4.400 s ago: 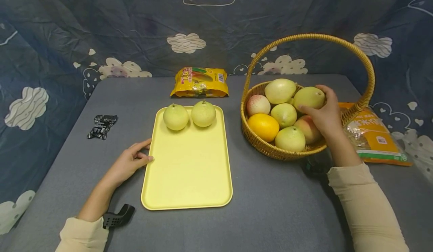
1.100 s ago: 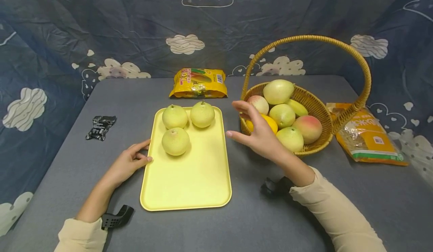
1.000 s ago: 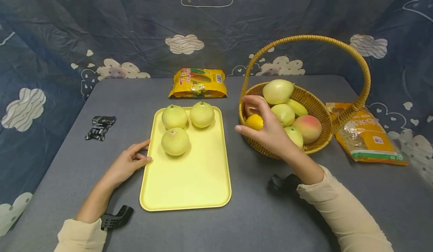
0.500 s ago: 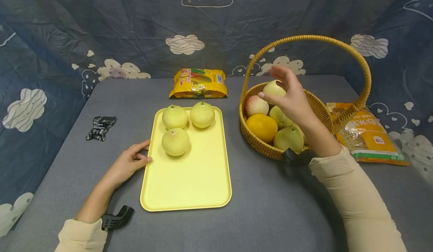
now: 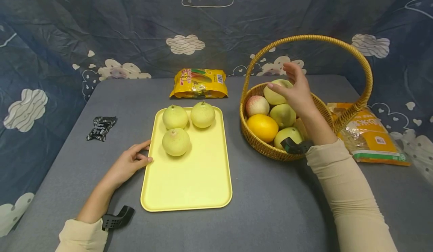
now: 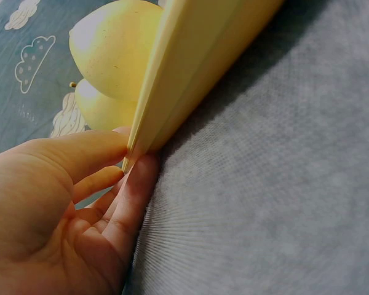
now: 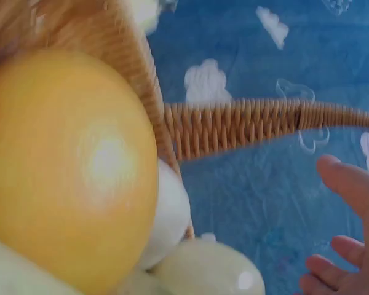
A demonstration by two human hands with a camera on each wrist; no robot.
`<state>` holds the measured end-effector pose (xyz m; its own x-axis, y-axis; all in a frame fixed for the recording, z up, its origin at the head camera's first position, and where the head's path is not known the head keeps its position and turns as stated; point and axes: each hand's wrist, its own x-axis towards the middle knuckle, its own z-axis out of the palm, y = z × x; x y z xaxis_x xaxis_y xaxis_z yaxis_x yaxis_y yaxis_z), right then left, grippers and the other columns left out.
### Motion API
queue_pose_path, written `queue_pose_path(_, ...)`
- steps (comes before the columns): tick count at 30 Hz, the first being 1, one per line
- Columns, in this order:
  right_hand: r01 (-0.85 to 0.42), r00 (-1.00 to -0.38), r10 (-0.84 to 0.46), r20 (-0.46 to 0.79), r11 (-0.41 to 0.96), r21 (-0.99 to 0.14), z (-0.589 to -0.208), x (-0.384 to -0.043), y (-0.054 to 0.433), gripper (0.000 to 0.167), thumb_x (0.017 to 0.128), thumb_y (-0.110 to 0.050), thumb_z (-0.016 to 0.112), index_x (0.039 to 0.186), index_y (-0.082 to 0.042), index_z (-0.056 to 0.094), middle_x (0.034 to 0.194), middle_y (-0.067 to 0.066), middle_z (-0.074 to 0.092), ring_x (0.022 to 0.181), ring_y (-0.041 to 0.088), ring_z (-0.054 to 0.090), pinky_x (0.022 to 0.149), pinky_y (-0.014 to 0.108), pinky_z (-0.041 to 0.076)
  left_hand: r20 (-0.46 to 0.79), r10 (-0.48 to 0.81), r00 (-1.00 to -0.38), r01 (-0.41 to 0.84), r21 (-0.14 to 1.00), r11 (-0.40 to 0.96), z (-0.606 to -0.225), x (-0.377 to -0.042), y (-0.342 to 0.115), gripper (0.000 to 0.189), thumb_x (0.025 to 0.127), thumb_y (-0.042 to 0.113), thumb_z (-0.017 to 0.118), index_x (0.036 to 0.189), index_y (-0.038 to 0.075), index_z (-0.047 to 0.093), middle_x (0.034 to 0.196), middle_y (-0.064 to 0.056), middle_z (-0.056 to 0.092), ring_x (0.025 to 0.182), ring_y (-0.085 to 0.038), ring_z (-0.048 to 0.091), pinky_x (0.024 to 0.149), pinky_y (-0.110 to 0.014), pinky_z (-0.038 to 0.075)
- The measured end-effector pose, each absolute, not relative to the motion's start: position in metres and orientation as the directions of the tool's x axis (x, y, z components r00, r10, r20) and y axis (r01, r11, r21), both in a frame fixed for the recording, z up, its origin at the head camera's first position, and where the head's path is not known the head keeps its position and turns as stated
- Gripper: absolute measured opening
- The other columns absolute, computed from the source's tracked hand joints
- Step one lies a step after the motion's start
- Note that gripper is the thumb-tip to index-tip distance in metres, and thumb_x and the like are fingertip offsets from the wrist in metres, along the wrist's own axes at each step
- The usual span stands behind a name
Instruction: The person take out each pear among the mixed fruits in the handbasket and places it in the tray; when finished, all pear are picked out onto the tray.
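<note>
My left hand [image 5: 131, 161] pinches the left rim of a yellow tray [image 5: 189, 180]; the left wrist view has thumb and fingers on both faces of the rim [image 6: 141, 132]. Three round pale-green fruits, like pears, sit at the tray's far end, the nearest pear-like fruit [image 5: 176, 141] at left. Over the wicker basket [image 5: 260, 148], under its arched handle, my right hand [image 5: 297, 94] hovers with fingers spread, holding nothing. Inside lie a peach [image 5: 257, 105], an orange-yellow fruit [image 5: 263, 128] and several pale-green fruits [image 5: 282, 115]. The forearm hides the basket's right part.
A yellow snack bag [image 5: 199, 83] lies behind the tray. On the far left is a small black wrapper [image 5: 101, 128]. An orange-and-clear bag [image 5: 375, 139] lies right of the basket, partly behind its handle. A dark cloud-print cloth [image 5: 135, 30] hangs behind the table.
A third pear-like fruit has come onto the tray, and the right hand, which gripped a pale-green fruit earlier, has returned from beside the tray to above the basket. The left hand stays put.
</note>
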<state>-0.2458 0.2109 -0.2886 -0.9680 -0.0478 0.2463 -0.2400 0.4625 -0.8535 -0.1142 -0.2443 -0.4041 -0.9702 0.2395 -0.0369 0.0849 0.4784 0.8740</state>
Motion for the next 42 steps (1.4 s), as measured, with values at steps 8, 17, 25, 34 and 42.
queue_pose_path(8, -0.129, -0.989, 0.002, 0.150, 0.500, -0.856, -0.297, -0.250, 0.218, 0.079, 0.082, -0.036, 0.064, 0.142, -0.014, 0.019, 0.145, 0.002, 0.018, 0.132, 0.014, 0.014, 0.104, 0.034, 0.014, -0.038, 0.238, -0.971, 0.083, 0.873, 0.480, -0.404, -0.114, -0.244, 0.059, 0.087, 0.013, 0.061, 0.137, -0.001, 0.034, 0.115, -0.017, 0.045, 0.078, -0.010, 0.056, 0.069, -0.020, 0.041)
queue_pose_path(17, -0.019, -0.996, 0.069, 0.061, 0.498, -0.867, -0.307, -0.257, 0.222, 0.080, 0.082, -0.036, 0.064, 0.143, -0.013, 0.016, 0.147, 0.005, 0.012, 0.133, 0.018, 0.012, 0.102, 0.036, 0.020, -0.040, 0.237, -0.971, 0.083, 0.870, 0.486, -0.403, -0.114, -0.244, 0.059, 0.087, 0.013, 0.061, 0.137, -0.001, 0.034, 0.116, -0.017, 0.045, 0.078, -0.010, 0.056, 0.069, -0.020, 0.041)
queue_pose_path(25, 0.096, -0.990, 0.138, -0.038, 0.442, -0.892, -0.311, -0.260, 0.224, 0.084, 0.082, -0.040, 0.062, 0.144, -0.015, 0.012, 0.145, 0.010, 0.011, 0.130, 0.024, 0.019, 0.100, 0.039, 0.023, -0.042, 0.238, -0.970, 0.084, 0.865, 0.494, -0.404, -0.113, -0.245, 0.059, 0.087, 0.013, 0.061, 0.137, -0.001, 0.033, 0.116, -0.017, 0.044, 0.078, -0.010, 0.057, 0.069, -0.020, 0.042)
queue_pose_path(34, 0.196, -0.977, 0.158, -0.144, 0.388, -0.901, -0.316, -0.263, 0.224, 0.091, 0.082, -0.036, 0.063, 0.144, -0.017, -0.001, 0.147, 0.013, 0.005, 0.129, 0.029, 0.021, 0.100, 0.041, 0.024, -0.043, 0.237, -0.970, 0.082, 0.868, 0.491, -0.404, -0.113, -0.245, 0.059, 0.087, 0.013, 0.061, 0.137, 0.000, 0.034, 0.116, -0.017, 0.045, 0.078, -0.010, 0.057, 0.069, -0.020, 0.042)
queue_pose_path(42, 0.226, -0.971, 0.145, -0.187, 0.335, -0.915, -0.317, -0.265, 0.226, 0.095, 0.082, -0.037, 0.064, 0.144, -0.009, -0.002, 0.145, 0.016, 0.011, 0.125, 0.031, 0.027, 0.099, 0.041, 0.027, -0.040, 0.234, -0.971, 0.083, 0.866, 0.493, -0.404, -0.114, -0.244, 0.059, 0.087, 0.013, 0.060, 0.137, 0.000, 0.034, 0.116, -0.017, 0.045, 0.078, -0.009, 0.056, 0.069, -0.020, 0.041)
